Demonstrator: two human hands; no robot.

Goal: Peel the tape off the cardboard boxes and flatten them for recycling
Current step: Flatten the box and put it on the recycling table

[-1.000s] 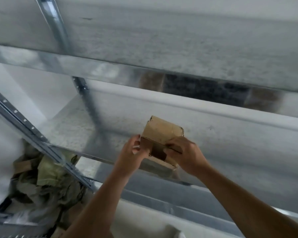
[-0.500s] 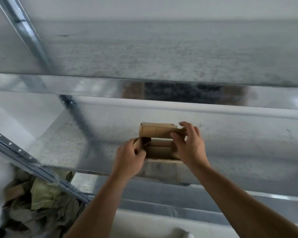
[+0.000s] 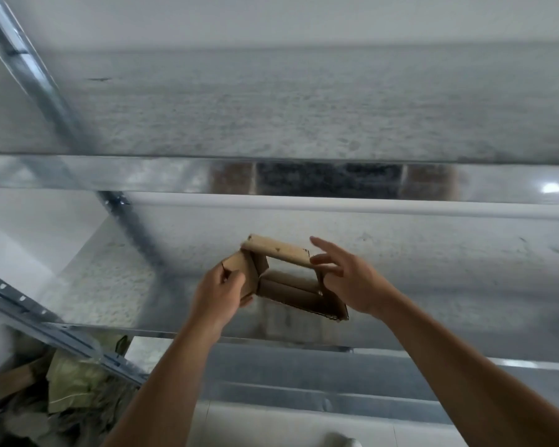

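- Head view: we hold a small box (image 3: 284,279) in the air in front of a metal shelf (image 3: 433,285), not resting on it.
- A second ago the box was closed up between our hands; now its flaps stand apart and we look into its hollow, so it has opened.
- We judge that the tape no longer binds this end, and that the next work is to press the walls flat.
- Our left hand (image 3: 218,295) has its grip pressed on the box's left flap, thumb over the edge.
- Our right hand (image 3: 352,282) has let go of the top flap it held half a second ago: its grip is spread, fingers fanned, the palm beside the right wall; we cannot tell if it touches.
- The box is thin brown cardboard, matt, with rough torn edges; the top flap curls into a roll.
- The shelf is dull grey metal with a mottled finish.
- Crumpled scraps (image 3: 68,391) lie low on the left.
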